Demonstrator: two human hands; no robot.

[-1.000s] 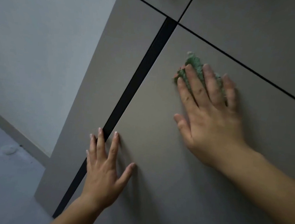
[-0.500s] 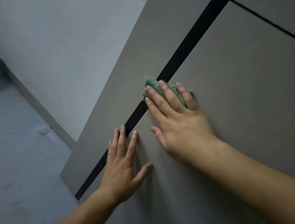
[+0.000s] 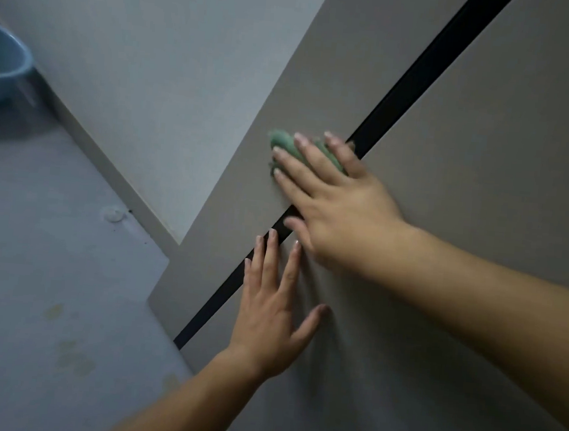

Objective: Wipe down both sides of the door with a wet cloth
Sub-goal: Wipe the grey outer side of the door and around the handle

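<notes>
I judge the grey door [image 3: 487,164] partly wiped: this face is mid-pass, the other side (out of view) untouched. My left hand [image 3: 267,313] braces it, fingers spread flat. My right hand [image 3: 342,206] presses straight fingers onto the green cloth [image 3: 284,145], left of the black strip [image 3: 407,88].

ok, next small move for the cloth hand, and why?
Probably sweep the cloth down the narrow panel toward the floor. The right hand presses it flat with straight fingers left of the black strip, with bare panel below; the left hand lies flat on the door, bracing it.
</notes>
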